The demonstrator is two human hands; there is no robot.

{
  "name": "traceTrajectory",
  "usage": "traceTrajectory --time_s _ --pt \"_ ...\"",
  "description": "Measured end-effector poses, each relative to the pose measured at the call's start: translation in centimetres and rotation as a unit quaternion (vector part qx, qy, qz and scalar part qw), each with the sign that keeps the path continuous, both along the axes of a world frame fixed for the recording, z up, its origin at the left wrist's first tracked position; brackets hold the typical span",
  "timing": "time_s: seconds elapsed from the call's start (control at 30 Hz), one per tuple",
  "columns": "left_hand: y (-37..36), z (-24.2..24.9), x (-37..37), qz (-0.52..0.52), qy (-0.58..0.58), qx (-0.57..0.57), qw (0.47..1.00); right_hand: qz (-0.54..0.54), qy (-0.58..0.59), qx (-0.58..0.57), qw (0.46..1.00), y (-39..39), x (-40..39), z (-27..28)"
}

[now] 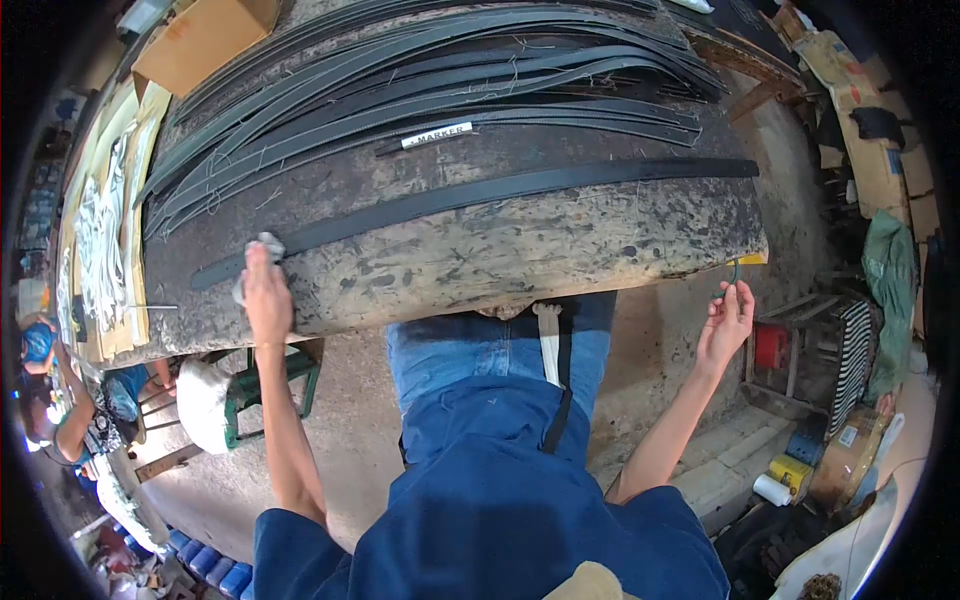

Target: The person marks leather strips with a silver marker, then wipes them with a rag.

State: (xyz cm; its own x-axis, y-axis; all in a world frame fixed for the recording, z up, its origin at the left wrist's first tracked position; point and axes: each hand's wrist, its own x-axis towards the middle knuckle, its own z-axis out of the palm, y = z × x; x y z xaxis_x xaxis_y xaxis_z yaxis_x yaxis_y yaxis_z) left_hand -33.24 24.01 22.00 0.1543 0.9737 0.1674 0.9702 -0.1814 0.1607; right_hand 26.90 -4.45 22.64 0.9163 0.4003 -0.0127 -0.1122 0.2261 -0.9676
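A long dark strip [480, 196] lies lengthwise along the front of the worn, stained workbench [560, 240]. My left hand [266, 305] is closed on a crumpled grey-white rag [268, 243] at the strip's left end. The rag is partly hidden by my fingers, and it appears to touch the strip. Off the bench's front right corner, my right hand [728, 325] is pinched around a small, thin dark thing that I cannot make out. Just above that hand, a yellow piece [750, 258] shows at the bench edge.
Bundled dark strips [430, 90] cover the bench's far side, with a marker [437, 136] in front. A cardboard box [205, 45] and white strips [105, 240] are at left. Another person [70, 410] is at far left. A stool [270, 395] stands below the bench.
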Motion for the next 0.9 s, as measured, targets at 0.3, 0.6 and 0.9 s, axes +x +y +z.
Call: traceTrajectory --time_s 0.3,0.6,0.9 --pt "-1.0 -1.7 2.1 -0.051 -0.021 0.044 0.997 -0.034 -0.002 0.003 0.999 -1.0 1.5 -0.9" --pt "-5.4 -0.2 23.0 -0.151 -0.071 0.077 0.983 0.005 0.013 0.014 1.000 1.2 0.4 -1.5" --pt "-6.3 -0.1 27.5 -0.244 -0.123 0.046 0.961 0.013 0.024 0.027 0.999 -0.7 0.0 -2.4"
